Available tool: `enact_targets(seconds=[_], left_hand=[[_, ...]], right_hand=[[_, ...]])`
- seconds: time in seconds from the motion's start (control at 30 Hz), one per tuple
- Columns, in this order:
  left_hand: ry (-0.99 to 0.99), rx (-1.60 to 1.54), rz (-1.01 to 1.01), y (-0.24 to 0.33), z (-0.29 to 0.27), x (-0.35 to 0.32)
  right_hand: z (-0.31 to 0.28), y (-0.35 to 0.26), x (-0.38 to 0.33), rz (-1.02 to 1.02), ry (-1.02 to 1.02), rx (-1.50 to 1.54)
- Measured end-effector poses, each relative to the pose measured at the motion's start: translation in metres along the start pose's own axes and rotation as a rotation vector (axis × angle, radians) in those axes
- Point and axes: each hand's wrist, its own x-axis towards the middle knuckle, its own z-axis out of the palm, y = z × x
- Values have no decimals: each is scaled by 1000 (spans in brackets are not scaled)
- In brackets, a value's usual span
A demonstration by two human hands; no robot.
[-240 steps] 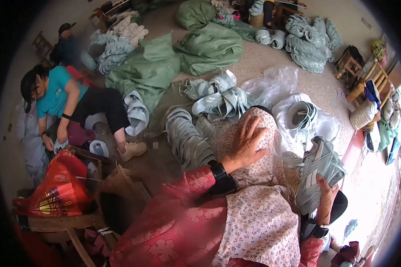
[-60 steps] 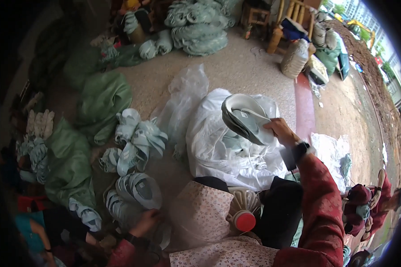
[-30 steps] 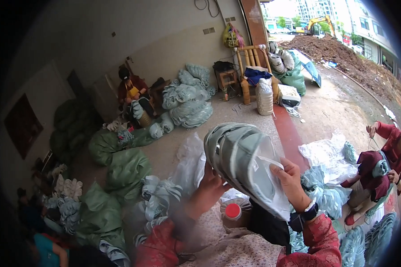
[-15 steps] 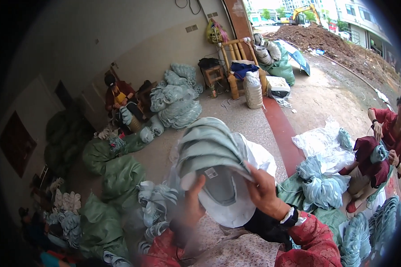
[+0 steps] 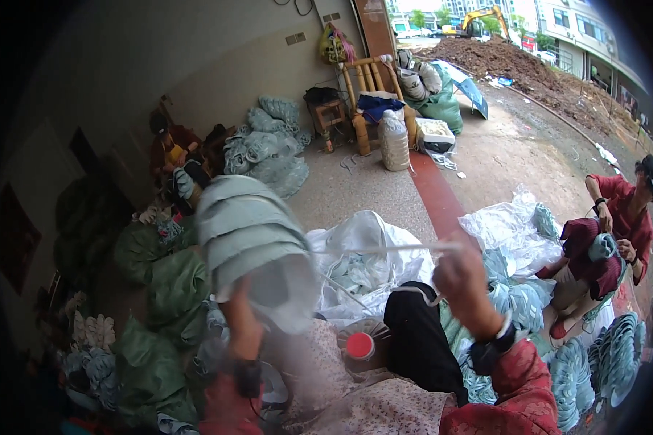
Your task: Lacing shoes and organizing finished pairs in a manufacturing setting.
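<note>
Left hand (image 5: 241,330) grips the bundle (image 5: 250,243) at frame centre-left; right hand (image 5: 461,279) pinches a taut strap (image 5: 384,249). The bundle looks soft and light; best gripped underneath.

Motion blurs the left hand (image 5: 243,330) and the grey-green bundle (image 5: 250,235) it lifts; its fingers cannot be made out. The right hand (image 5: 463,279) is smeared too, its grip on the white strap (image 5: 384,249) unclear.

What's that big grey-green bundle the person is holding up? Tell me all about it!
The bundle is a thick stack of pale grey-green bands, seemingly soft fabric or foam, motion-blurred. The left hand holds it up from below. A thin white strip stretches from it to the right hand. Its lower part looks whitish.
</note>
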Motion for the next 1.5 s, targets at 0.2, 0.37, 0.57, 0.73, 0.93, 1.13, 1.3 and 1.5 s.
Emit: enact_targets(seconds=[0.2,0.37,0.57,0.73,0.93,1.13,1.3,1.5], left_hand=[[308,350,341,-2,-107,79],[566,380,449,16,-188,100],[664,362,297,10,-256,87],[838,419,279,22,-296,73],[1021,530,216,54,-313,56],[1195,533,202,48,-386,53],[1056,504,70,34,-350,44],[812,383,82,31,-296,43]], right_hand=[[-120,22,40,171,178,844],[-267,66,81,185,367,853],[-484,150,90,134,-410,862],[-524,153,98,-78,-431,735],[-450,144,113,-168,569,496],[-425,42,144,97,651,371],[-285,66,207,207,163,-97],[-78,52,221,-205,-486,-83]])
